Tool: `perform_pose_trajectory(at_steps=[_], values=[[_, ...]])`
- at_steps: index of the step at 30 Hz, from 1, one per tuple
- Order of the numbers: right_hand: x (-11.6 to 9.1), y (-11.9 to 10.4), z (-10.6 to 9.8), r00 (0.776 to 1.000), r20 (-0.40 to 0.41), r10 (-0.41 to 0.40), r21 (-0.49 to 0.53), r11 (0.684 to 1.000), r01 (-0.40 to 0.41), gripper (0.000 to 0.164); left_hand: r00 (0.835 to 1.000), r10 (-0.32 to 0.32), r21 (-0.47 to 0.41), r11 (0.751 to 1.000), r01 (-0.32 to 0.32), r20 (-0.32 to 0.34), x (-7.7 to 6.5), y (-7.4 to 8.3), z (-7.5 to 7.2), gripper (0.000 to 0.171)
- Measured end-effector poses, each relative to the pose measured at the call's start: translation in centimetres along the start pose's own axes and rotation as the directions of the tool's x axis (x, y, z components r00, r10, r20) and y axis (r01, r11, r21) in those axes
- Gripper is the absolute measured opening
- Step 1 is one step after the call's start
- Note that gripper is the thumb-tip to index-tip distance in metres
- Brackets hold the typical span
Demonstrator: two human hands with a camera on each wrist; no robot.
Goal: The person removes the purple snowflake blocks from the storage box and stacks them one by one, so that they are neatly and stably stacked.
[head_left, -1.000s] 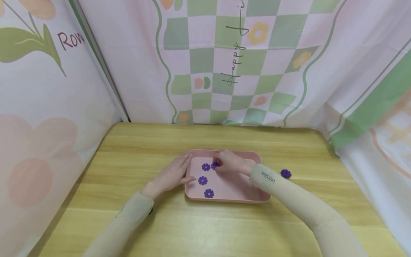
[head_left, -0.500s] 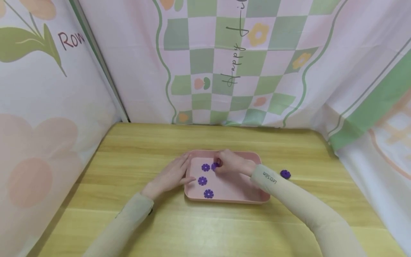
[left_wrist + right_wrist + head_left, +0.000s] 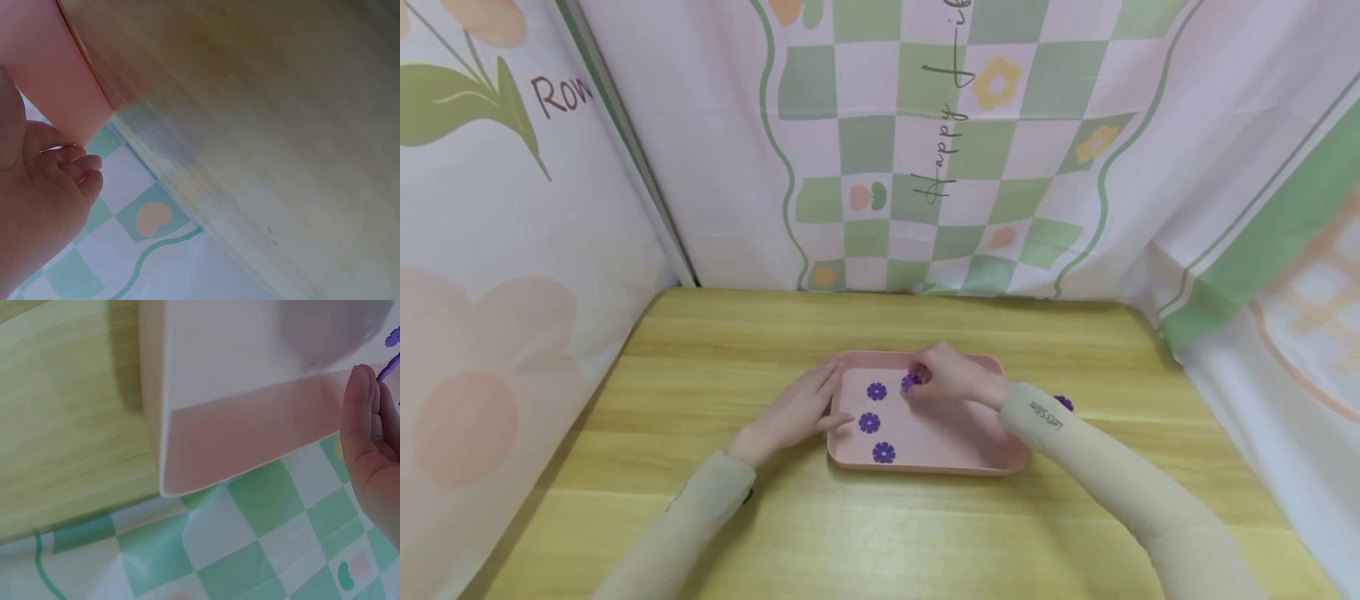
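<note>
My right hand (image 3: 951, 372) pinches a purple flower-shaped disc (image 3: 910, 382) over the back middle of a pink tray (image 3: 940, 468). The right wrist view catches the edge of this held disc (image 3: 389, 366) beyond the fingertips. Several more such discs lie flat in the tray's left part, among them a back one (image 3: 876, 392), a middle one (image 3: 869, 422) and a front one (image 3: 883, 452). My left hand (image 3: 793, 412) rests on the tray's left rim with its fingers extended and its thumb reaching inside; the left wrist view shows this hand (image 3: 53, 169) against the tray's wall.
On the wooden table (image 3: 850, 533), right of the tray, another purple disc (image 3: 1063, 403) is partly hidden by the right sleeve. A printed curtain (image 3: 925, 150) hangs behind the table's back edge, with further cloths at both sides.
My right hand has shifted a little to the right with its disc, widening the gap to the back disc in the tray. My left hand stays at the rim. The view has shifted slightly.
</note>
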State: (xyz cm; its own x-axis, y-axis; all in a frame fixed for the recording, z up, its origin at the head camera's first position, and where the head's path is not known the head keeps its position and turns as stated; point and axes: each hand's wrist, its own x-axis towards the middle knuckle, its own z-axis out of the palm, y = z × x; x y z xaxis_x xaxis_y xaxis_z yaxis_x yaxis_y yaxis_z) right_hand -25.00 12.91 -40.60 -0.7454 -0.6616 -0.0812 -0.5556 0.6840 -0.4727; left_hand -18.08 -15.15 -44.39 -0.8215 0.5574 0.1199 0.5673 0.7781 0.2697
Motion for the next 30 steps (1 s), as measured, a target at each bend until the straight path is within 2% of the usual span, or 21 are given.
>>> perform_pose_trajectory(at_steps=[7, 21, 30], values=[[-0.7, 0.4, -0.7, 1.0, -0.019, 0.003, -0.004, 1.0, -0.003, 0.024, 1.0, 0.013, 0.016, 1.0, -0.012, -0.021, 0.1, -0.2, 0.1, 0.089], [-3.2, 1.9, -2.2, 0.995, -0.098, -0.019, 0.001, 1.0, 0.019, 0.022, 1.0, 0.018, 0.035, 0.999, -0.017, -0.022, 0.2, -0.2, 0.2, 0.089], [-4.8, 3.5, -3.2, 0.986, -0.164, -0.03, -0.051, 0.998, 0.022, 0.02, 0.999, 0.019, 0.032, 0.999, -0.018, -0.025, 0.0, 0.1, -0.1, 0.089]])
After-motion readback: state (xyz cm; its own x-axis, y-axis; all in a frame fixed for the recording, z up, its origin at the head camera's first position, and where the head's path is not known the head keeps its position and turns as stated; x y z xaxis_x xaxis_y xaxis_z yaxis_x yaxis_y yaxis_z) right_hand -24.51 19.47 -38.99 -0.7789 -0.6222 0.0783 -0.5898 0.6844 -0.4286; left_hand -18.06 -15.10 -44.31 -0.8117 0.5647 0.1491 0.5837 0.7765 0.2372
